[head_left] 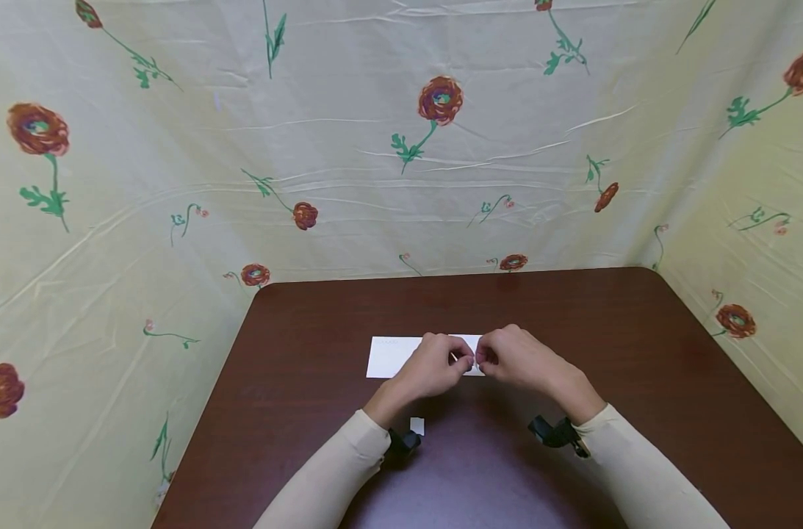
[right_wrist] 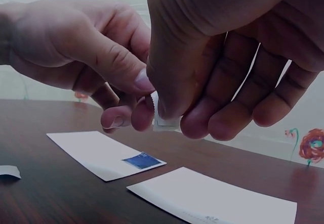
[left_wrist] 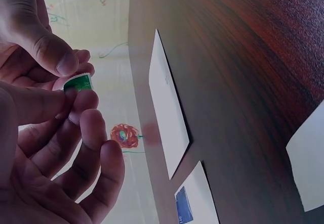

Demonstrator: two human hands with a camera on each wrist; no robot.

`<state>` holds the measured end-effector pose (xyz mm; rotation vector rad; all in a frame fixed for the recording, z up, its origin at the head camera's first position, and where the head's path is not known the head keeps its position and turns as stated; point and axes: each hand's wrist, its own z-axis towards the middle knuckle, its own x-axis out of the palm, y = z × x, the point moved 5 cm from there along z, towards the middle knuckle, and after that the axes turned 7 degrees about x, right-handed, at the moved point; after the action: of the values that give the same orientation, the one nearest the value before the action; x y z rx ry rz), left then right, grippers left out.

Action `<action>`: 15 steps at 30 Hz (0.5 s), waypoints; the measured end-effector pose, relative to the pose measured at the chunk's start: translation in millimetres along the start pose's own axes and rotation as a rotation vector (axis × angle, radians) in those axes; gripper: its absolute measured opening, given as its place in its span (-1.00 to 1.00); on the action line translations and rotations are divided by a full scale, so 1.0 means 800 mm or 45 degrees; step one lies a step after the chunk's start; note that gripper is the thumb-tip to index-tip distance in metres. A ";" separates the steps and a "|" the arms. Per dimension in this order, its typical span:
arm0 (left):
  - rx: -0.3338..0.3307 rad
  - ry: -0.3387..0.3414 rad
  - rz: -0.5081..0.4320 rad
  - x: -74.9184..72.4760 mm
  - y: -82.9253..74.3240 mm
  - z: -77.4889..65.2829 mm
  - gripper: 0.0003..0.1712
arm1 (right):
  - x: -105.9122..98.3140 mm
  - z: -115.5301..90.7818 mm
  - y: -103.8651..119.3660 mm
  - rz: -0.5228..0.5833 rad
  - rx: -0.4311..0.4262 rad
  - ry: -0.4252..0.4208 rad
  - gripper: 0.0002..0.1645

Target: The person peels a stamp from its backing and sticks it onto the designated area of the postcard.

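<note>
My left hand [head_left: 434, 364] and right hand [head_left: 523, 356] meet fingertip to fingertip above the table. Between them is a small green postage stamp [left_wrist: 80, 83] with a perforated edge, its pale back [right_wrist: 165, 121] showing in the right wrist view. Thumb and forefinger of each hand pinch it, covering much of it. Beneath the hands lie two white envelopes. The left envelope [right_wrist: 96, 153] bears a blue stamp [right_wrist: 142, 160] at its right end, hidden in the head view. A small printed mark shows on the right envelope [right_wrist: 223, 196].
A small white piece of paper [head_left: 417, 426] lies on the dark brown table [head_left: 322, 316], close to the left wrist and nearer to me than the envelopes. A flowered cloth [head_left: 348, 88] hangs behind the table and along its sides.
</note>
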<state>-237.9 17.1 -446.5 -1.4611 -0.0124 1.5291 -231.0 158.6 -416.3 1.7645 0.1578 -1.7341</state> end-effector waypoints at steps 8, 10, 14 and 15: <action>0.030 0.019 0.002 -0.001 -0.002 -0.001 -0.88 | 0.001 -0.001 0.000 0.008 -0.008 0.027 -0.87; 0.038 0.024 0.006 -0.001 -0.002 -0.002 -0.88 | 0.001 -0.001 0.000 0.012 -0.010 0.029 -0.88; 0.050 0.025 0.022 0.000 -0.001 -0.002 -0.87 | 0.002 -0.001 0.000 0.016 -0.008 0.033 -0.91; 0.052 0.024 0.026 0.000 -0.001 -0.002 -0.87 | 0.002 -0.001 0.000 0.016 -0.010 0.033 -0.92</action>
<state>-236.0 16.7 -446.7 -1.4470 0.0449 1.5230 -229.7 158.2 -417.8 1.7792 0.1641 -1.7004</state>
